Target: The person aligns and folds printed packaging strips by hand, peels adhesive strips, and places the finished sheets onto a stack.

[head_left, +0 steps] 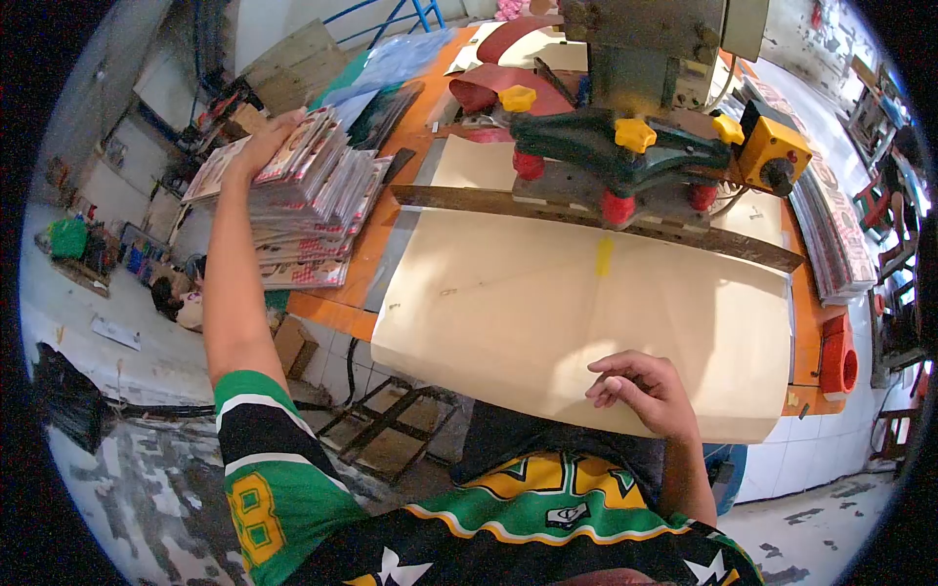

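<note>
My left hand [266,148] reaches out to the left and is closed on the top of a tall stack of printed plastic bags [313,200]. Its fingertips are partly hidden against the bags. My right hand [645,393] is held over the near part of a cream-coloured sheet [489,293] on the table. Its fingers are loosely bent and apart from the thumb, with nothing in them. A strip of yellow tape [604,256] marks the sheet. Beyond it, a long metal bar [469,200] lies across below a machine head [586,137] with yellow star knobs.
A yellow control box [775,151] with a black knob sits right of the machine. Another pile of printed bags [831,230] lies at the table's right edge, near a red tape dispenser-like object [837,361]. A metal-framed stool [391,420] stands below. Another person [181,303] is low at left.
</note>
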The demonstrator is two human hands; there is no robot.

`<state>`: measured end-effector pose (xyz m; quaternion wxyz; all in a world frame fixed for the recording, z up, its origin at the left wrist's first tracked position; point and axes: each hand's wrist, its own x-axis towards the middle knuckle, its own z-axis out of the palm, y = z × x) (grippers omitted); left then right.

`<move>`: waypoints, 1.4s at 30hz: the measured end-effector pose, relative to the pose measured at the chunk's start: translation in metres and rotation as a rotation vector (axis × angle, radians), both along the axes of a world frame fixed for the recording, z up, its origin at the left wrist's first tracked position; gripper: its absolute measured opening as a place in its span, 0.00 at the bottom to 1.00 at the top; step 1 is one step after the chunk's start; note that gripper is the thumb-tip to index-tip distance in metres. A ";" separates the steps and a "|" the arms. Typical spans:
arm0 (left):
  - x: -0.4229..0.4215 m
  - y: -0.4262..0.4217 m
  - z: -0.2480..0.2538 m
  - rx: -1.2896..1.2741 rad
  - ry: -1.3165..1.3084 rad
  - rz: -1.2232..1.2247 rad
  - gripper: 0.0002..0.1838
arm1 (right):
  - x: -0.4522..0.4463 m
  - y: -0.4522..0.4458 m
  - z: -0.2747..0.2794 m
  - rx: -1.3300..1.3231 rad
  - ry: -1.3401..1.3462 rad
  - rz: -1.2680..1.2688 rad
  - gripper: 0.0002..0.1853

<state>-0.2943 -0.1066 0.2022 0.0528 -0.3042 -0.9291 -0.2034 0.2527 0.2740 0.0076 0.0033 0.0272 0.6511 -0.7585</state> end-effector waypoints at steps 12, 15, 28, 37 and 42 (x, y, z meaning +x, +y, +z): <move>-0.003 0.000 -0.012 0.013 -0.009 -0.004 0.29 | -0.002 0.001 -0.001 0.003 0.008 0.014 0.13; 0.008 0.003 -0.010 0.042 -0.030 0.007 0.29 | -0.002 0.001 -0.004 0.002 0.005 0.011 0.13; 0.011 -0.003 -0.002 0.089 -0.076 -0.032 0.26 | -0.004 0.001 0.002 -0.009 -0.004 0.026 0.13; 0.010 -0.007 -0.005 0.131 -0.044 0.013 0.23 | -0.005 0.002 0.003 -0.033 -0.018 0.028 0.13; 0.017 -0.003 -0.004 0.133 -0.049 -0.041 0.23 | -0.005 0.001 0.003 -0.047 -0.029 0.035 0.13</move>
